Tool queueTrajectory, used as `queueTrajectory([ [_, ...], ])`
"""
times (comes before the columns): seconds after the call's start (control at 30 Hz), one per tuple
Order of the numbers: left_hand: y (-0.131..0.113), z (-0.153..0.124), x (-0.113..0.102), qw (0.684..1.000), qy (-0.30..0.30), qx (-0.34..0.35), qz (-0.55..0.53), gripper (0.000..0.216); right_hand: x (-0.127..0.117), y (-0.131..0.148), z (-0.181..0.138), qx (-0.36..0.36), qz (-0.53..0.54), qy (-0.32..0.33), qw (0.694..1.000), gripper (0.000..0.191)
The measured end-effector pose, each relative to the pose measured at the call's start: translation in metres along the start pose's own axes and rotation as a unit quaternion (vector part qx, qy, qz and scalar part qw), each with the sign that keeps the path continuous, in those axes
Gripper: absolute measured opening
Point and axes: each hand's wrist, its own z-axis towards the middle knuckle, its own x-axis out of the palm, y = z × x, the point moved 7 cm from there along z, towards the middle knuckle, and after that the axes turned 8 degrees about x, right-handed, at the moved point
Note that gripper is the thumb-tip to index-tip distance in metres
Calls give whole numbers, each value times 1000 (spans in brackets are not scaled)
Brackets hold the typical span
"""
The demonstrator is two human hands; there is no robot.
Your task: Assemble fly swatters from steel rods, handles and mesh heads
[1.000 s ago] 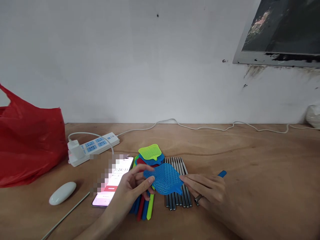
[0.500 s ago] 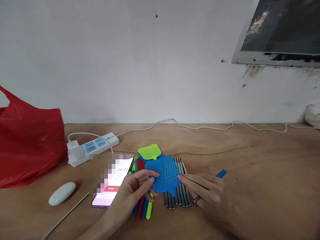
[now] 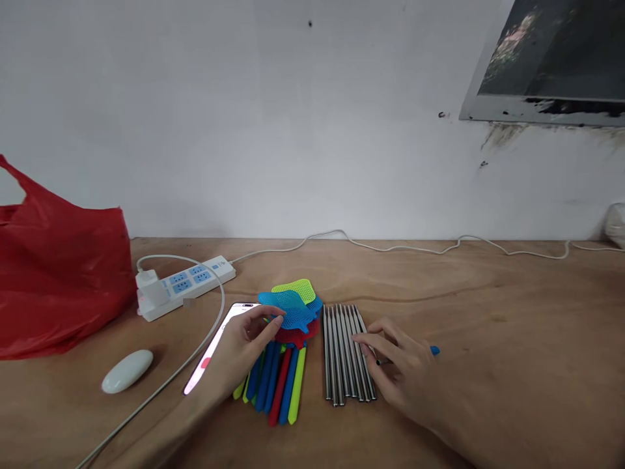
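Note:
My left hand point(image 3: 249, 339) pinches the edge of a blue mesh fly swatter head point(image 3: 288, 307). It is tilted above a pile of swatter heads: a yellow-green head point(image 3: 300, 288) behind and a red head point(image 3: 297, 336) below. Under and beside that hand lie several plastic handles, among them a red handle point(image 3: 280, 387) and a yellow-green handle point(image 3: 297, 385). My right hand point(image 3: 398, 361) is curled around a metal rod with a blue end point(image 3: 434, 350), mostly hidden by the hand. Its fingertips are beside a row of several silver metal rods point(image 3: 344, 358).
A phone point(image 3: 208, 358) lies partly behind my left forearm. Further left are a white power strip point(image 3: 195, 280) with a plug and cable, a white mouse-shaped object point(image 3: 127, 371) and a red plastic bag point(image 3: 63, 280). A white cord point(image 3: 390, 249) runs along the wall.
The blue swatter head has moved left and away from my right hand, over the pile. My right hand has let go of it, and the rod in that hand has turned flatter.

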Motion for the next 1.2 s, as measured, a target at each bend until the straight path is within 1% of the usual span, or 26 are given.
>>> queueTrajectory([
  [0.13, 6, 1, 0, 1000, 16, 3, 13, 37, 5, -5, -1, 25, 7, 20, 999, 28],
  [0.3, 9, 3, 0, 1000, 24, 4, 17, 36, 8, -5, -2, 25, -10, 30, 999, 24],
  [0.43, 6, 3, 0, 999, 22, 13, 45, 36, 9, -3, -2, 27, -7, 36, 999, 25],
  [0.53, -1, 0, -2, 986, 20, 50, 157, 32, 8, 0, -1, 25, -1, 37, 999, 23],
  [0.63, -10, -3, -1, 957, 17, 107, 268, 30, 2, 4, 2, 22, 8, 24, 999, 20],
  [0.73, -19, -8, 2, 940, 14, 161, 299, 28, -8, 7, 2, 12, 40, 1, 999, 21],
  [0.83, -27, -13, 6, 934, 15, 205, 293, 25, -22, 4, -4, -11, 97, -59, 993, 24],
  [0.9, -31, -17, 11, 932, 27, 226, 282, 23, -31, -1, -10, -26, 157, -109, 981, 28],
  [0.93, -33, -18, 13, 932, 36, 233, 275, 23, -34, -5, -12, -21, 193, -134, 972, 33],
  [1.0, -36, -21, 17, 932, 50, 241, 264, 22, -45, -11, -16, -23, 272, -215, 938, 45],
  [1.03, -37, -22, 19, 932, 54, 245, 260, 22, -48, -16, -17, 2, 304, -253, 918, 48],
  [1.07, -39, -23, 20, 932, 57, 249, 256, 22, -49, -23, -17, 50, 320, -280, 904, 49],
  [1.13, -41, -24, 22, 932, 60, 256, 251, 22, -48, -36, -16, 152, 334, -305, 879, 52],
  [1.2, -43, -25, 23, 931, 65, 263, 243, 21, -45, -49, -16, 256, 368, -318, 835, 54],
])
